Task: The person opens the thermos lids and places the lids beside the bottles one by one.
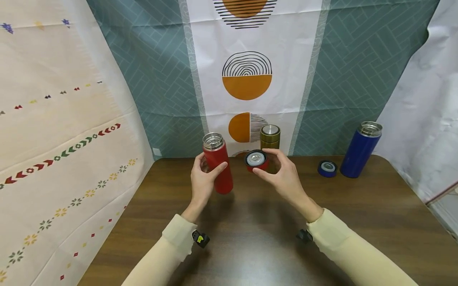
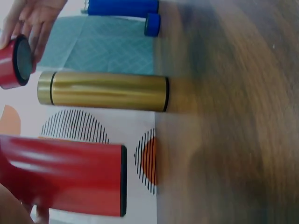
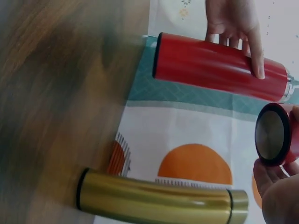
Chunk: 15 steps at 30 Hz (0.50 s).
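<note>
In the head view my left hand (image 1: pixel 202 178) grips a red thermos bottle (image 1: pixel 222 169) round its body. The bottle's steel threaded mouth is uncovered, and its base appears raised off the table in the left wrist view. My right hand (image 1: pixel 284 171) pinches the red screw lid (image 1: pixel 256 159) by its sides, a little right of the bottle and apart from it. The lid is upside down: its pale inner plug faces up, while its metal top (image 3: pixel 271 135) faces down. Behind the lid stands a gold thermos bottle (image 2: pixel 110 91) with its lid on.
At the table's back right stands an open blue thermos bottle (image 1: pixel 359 153). Its blue lid (image 1: pixel 327 169) lies inner side up to its left. A patterned cloth (image 1: pixel 171 99) hangs along the back edge of the brown wooden table (image 1: pixel 257 246).
</note>
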Tool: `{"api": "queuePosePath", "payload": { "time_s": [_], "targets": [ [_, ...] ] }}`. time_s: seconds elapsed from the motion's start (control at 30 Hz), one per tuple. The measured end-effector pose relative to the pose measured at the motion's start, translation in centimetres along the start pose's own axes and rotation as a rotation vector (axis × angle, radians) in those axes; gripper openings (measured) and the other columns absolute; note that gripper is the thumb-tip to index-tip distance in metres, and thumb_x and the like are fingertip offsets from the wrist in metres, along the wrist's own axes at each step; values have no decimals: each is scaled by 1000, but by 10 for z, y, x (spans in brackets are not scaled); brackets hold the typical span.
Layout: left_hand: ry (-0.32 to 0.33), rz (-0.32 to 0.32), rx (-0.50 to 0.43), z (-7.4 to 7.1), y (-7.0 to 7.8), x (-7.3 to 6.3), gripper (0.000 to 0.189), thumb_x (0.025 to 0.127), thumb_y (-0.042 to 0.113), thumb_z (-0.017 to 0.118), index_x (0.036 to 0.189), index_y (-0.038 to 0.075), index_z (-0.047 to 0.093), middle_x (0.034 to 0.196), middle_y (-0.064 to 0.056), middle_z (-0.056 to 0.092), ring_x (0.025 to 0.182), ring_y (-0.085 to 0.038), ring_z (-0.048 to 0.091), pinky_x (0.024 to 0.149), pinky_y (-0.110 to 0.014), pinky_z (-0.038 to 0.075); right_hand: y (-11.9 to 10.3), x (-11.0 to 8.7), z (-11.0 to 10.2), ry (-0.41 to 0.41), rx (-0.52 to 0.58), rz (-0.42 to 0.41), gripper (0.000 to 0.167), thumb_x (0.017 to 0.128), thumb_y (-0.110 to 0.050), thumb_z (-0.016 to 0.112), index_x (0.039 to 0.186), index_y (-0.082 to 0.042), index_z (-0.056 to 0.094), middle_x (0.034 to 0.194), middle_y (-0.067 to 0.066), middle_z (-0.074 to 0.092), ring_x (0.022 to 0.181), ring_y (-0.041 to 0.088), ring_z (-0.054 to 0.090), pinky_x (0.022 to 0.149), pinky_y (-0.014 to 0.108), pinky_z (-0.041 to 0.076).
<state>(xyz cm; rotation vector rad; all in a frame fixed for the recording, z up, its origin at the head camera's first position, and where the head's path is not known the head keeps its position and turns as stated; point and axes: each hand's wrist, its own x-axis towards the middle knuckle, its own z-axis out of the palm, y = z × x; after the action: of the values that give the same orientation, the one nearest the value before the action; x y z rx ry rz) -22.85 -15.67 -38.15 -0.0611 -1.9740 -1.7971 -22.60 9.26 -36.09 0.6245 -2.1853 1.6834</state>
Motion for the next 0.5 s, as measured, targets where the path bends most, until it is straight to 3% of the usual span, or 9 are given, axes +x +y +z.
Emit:
{"api": "queuePosePath", "payload": {
  "time_s": [0.3, 0.5],
  "targets": [
    [205, 9, 60, -16, -8, 17, 70, 83, 29, 90, 142, 10, 57, 132, -9, 64, 119, -29, 62, 104, -44, 50, 16, 15, 32, 59, -12, 53, 64, 81, -18, 92, 138, -10, 63, 127, 9, 67, 114, 25, 60, 99, 42, 45],
    [370, 6, 102, -30, -17, 34, 73, 81, 26, 92, 143, 8, 58, 130, -11, 59, 119, -27, 61, 105, -41, 51, 29, 29, 65, 72, 7, 93, 63, 80, -16, 92, 136, -10, 64, 130, 8, 68, 119, 26, 62, 105, 45, 45]
  ]
}}
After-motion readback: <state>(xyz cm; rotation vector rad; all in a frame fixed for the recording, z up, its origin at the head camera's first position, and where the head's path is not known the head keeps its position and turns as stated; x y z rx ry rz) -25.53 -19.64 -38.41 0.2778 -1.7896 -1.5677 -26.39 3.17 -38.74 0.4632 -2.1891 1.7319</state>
